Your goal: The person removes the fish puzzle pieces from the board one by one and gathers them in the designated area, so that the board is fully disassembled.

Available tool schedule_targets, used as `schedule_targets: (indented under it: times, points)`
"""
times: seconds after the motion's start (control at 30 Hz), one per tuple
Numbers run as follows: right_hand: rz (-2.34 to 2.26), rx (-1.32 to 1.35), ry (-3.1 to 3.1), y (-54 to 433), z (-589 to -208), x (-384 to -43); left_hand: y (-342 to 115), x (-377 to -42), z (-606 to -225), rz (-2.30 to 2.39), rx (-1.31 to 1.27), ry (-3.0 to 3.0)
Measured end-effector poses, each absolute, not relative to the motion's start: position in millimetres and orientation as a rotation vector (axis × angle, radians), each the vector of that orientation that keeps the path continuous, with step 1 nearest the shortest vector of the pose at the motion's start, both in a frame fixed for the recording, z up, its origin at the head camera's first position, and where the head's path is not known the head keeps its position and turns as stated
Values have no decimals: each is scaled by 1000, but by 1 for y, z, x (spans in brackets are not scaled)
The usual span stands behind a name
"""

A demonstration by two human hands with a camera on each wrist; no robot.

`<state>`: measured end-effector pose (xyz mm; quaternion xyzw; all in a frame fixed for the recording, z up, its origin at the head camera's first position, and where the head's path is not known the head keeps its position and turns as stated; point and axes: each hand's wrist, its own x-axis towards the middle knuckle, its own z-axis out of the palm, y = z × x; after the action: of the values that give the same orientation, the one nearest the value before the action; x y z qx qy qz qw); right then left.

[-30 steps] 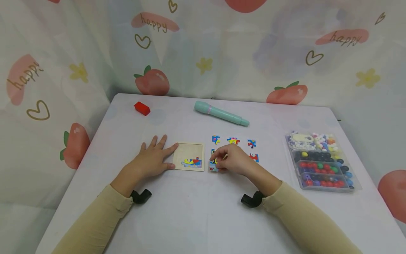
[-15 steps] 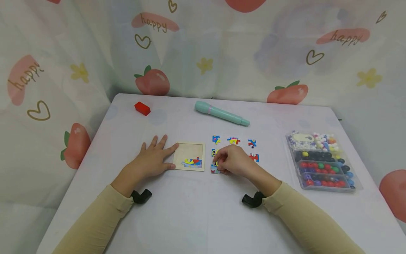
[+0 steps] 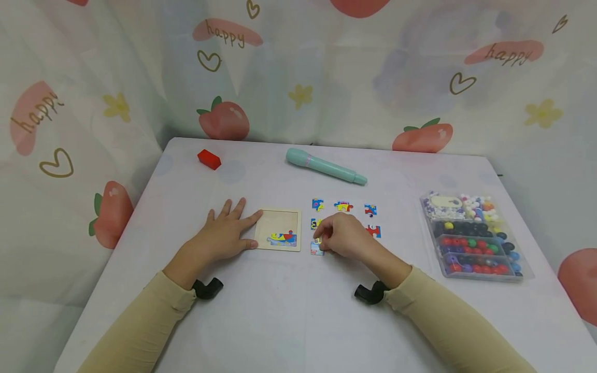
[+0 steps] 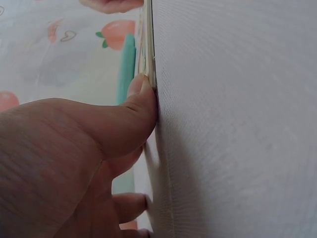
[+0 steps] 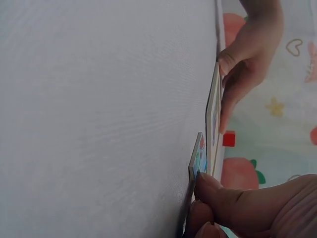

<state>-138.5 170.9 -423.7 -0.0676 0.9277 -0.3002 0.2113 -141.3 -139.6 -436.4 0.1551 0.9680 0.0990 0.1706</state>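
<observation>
In the head view my left hand point(image 3: 224, 235) lies flat with spread fingers, its thumb and index finger touching the left edge of a square wooden puzzle tray point(image 3: 275, 220). Joined colourful pieces point(image 3: 283, 238) fill the tray's lower right part. Just right of the tray, my right hand point(image 3: 345, 237) pinches a light blue puzzle piece point(image 3: 316, 249) at its right side. The right wrist view shows the thumb on top of that piece point(image 5: 199, 154), with curled fingers below. Loose puzzle pieces lie around this hand, among them a red and blue one point(image 3: 374, 231); the hand partly covers some.
Behind the pieces lies a mint-green microphone-shaped stick point(image 3: 326, 167). A red block point(image 3: 209, 159) sits at the far left. On the right stands a clear divided box point(image 3: 475, 238) of coloured beads. Patterned cloth hangs behind the white-covered table point(image 3: 261, 321).
My right hand's fingers and the pinched puzzle piece have shifted slightly right and nearer to me, away from the tray. The left hand has stayed in place.
</observation>
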Motion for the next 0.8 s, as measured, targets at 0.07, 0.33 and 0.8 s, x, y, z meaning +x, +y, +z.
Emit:
schedule_targets:
  times: [0.07, 0.33, 0.8]
  points:
    - [-796, -200, 2614, 170, -423, -139, -140, -141, -436, 279, 441, 2752]
    - [-830, -246, 2676, 163, -408, -148, -140, -141, -435, 278, 432, 2745]
    - [-996, -487, 2506, 103, -426, -150, -141, -142, -434, 265, 437, 2729]
